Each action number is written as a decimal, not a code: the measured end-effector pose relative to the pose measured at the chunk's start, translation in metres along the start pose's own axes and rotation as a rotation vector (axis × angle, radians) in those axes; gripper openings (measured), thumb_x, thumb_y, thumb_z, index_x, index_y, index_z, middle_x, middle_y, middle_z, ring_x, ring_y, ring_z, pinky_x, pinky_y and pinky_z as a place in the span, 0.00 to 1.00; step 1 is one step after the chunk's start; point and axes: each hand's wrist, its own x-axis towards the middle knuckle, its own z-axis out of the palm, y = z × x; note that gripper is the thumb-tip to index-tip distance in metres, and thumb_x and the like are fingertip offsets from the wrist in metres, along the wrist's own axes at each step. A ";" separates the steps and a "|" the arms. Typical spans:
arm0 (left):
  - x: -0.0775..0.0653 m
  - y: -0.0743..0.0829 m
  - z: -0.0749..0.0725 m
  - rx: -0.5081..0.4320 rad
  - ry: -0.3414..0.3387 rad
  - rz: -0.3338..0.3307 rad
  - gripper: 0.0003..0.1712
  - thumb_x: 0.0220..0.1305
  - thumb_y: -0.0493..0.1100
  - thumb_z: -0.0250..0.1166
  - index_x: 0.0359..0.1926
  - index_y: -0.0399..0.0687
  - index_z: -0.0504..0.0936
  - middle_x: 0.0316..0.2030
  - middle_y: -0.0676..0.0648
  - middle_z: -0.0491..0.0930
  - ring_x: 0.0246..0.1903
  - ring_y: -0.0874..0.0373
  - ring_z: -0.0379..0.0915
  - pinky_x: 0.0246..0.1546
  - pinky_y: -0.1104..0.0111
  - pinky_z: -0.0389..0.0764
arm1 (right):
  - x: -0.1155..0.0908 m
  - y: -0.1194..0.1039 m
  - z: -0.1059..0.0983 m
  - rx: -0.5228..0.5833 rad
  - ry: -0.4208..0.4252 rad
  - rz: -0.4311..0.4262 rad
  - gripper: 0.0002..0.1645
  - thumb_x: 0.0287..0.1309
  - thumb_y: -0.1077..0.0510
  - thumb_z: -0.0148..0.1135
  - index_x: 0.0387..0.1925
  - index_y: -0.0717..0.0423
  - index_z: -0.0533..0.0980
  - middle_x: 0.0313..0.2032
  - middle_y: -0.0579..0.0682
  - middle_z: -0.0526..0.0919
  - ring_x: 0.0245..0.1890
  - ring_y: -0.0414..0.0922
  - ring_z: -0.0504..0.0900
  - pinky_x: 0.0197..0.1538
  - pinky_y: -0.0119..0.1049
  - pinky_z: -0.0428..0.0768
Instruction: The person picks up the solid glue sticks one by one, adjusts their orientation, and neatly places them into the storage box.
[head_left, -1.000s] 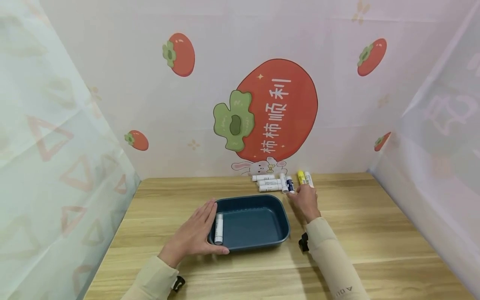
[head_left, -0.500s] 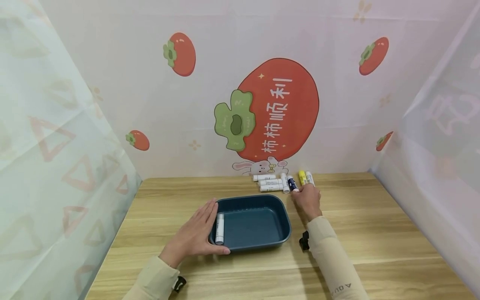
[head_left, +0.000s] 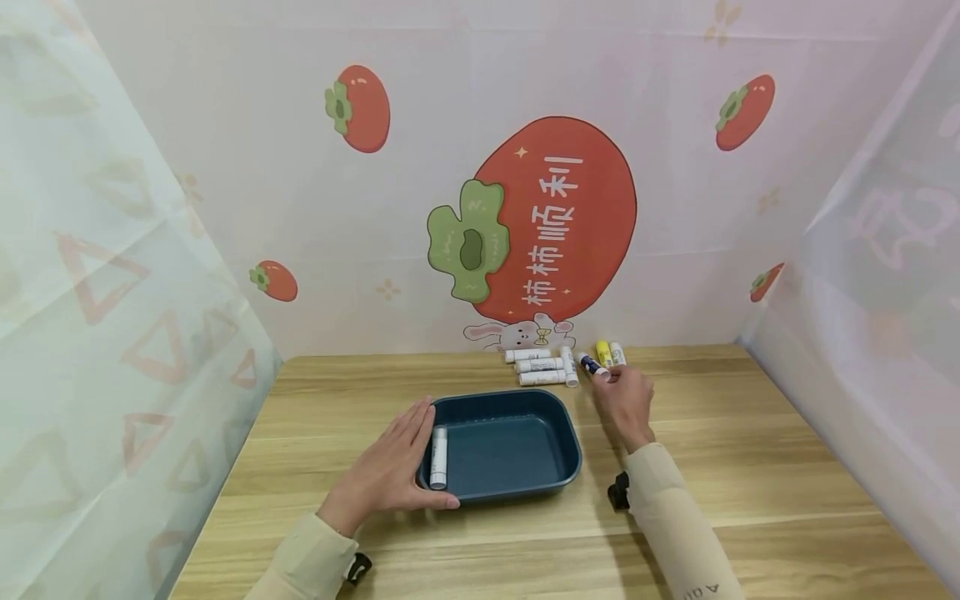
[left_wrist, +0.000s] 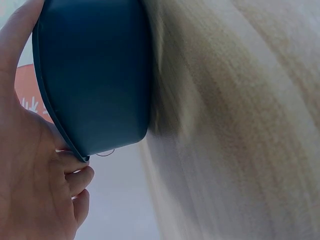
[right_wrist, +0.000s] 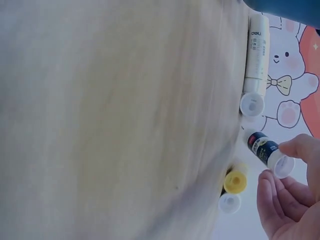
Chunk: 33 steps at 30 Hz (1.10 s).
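My left hand (head_left: 390, 464) rests on the left end of a dark blue tray (head_left: 501, 492), fingers extended along its rim and thumb at the front corner. Inside the tray, beside that hand, lies a white glue stick (head_left: 438, 458). At the back of the table my right hand (head_left: 628, 404) pinches a glue stick with a dark blue label (head_left: 592, 365) by its white end. The right wrist view shows the thumb on one side of this labelled stick (right_wrist: 264, 148), fingers on the other. A yellow glue stick (head_left: 603, 354) and a white-capped one (head_left: 617, 354) stand close behind that hand.
Several white glue sticks (head_left: 540, 365) lie together behind the tray, along the table's back edge. A printed backdrop (head_left: 390, 225) rises directly behind the wooden table (head_left: 712, 450), with curtains on both sides.
My right hand has taken hold of the blue-labelled glue stick and shifted slightly right. That stick has swung to a slant, away from the white ones. My left hand and the tray stay put.
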 end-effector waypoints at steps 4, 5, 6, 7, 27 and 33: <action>0.000 0.000 0.000 -0.003 0.000 0.001 0.80 0.53 0.87 0.62 0.84 0.34 0.46 0.85 0.36 0.41 0.85 0.40 0.41 0.83 0.44 0.55 | -0.004 -0.001 -0.005 0.032 0.013 -0.022 0.15 0.66 0.58 0.63 0.44 0.66 0.88 0.36 0.62 0.91 0.33 0.52 0.88 0.36 0.38 0.85; 0.000 0.000 0.000 -0.004 0.000 0.001 0.80 0.53 0.87 0.62 0.84 0.34 0.46 0.85 0.36 0.41 0.85 0.40 0.41 0.83 0.44 0.55 | -0.004 -0.002 -0.007 0.033 0.024 -0.037 0.15 0.66 0.59 0.64 0.43 0.66 0.88 0.35 0.62 0.91 0.31 0.52 0.88 0.35 0.37 0.85; 0.000 0.000 0.000 -0.005 0.001 0.001 0.79 0.53 0.87 0.62 0.84 0.34 0.46 0.85 0.36 0.41 0.85 0.40 0.41 0.83 0.44 0.55 | -0.005 -0.002 -0.008 0.034 0.030 -0.046 0.15 0.66 0.59 0.64 0.43 0.66 0.88 0.35 0.62 0.92 0.31 0.52 0.88 0.34 0.36 0.85; 0.000 0.000 0.000 -0.004 0.002 0.002 0.79 0.53 0.87 0.62 0.84 0.34 0.45 0.85 0.36 0.41 0.85 0.40 0.41 0.83 0.44 0.55 | -0.005 -0.003 -0.010 0.027 0.041 -0.061 0.14 0.65 0.59 0.65 0.43 0.67 0.88 0.35 0.62 0.92 0.30 0.52 0.89 0.34 0.34 0.84; 0.001 0.001 0.000 -0.015 0.011 0.005 0.79 0.53 0.86 0.63 0.83 0.33 0.46 0.85 0.35 0.42 0.85 0.40 0.42 0.83 0.43 0.56 | -0.041 -0.050 -0.035 0.039 0.058 -0.314 0.11 0.57 0.59 0.74 0.35 0.65 0.89 0.26 0.55 0.91 0.25 0.45 0.88 0.31 0.26 0.80; 0.001 0.002 0.000 -0.002 0.017 0.004 0.79 0.53 0.86 0.63 0.83 0.32 0.47 0.85 0.34 0.43 0.85 0.39 0.43 0.83 0.44 0.56 | -0.066 -0.069 -0.038 0.062 0.002 -0.371 0.11 0.56 0.60 0.76 0.37 0.65 0.88 0.28 0.54 0.90 0.27 0.45 0.88 0.33 0.31 0.87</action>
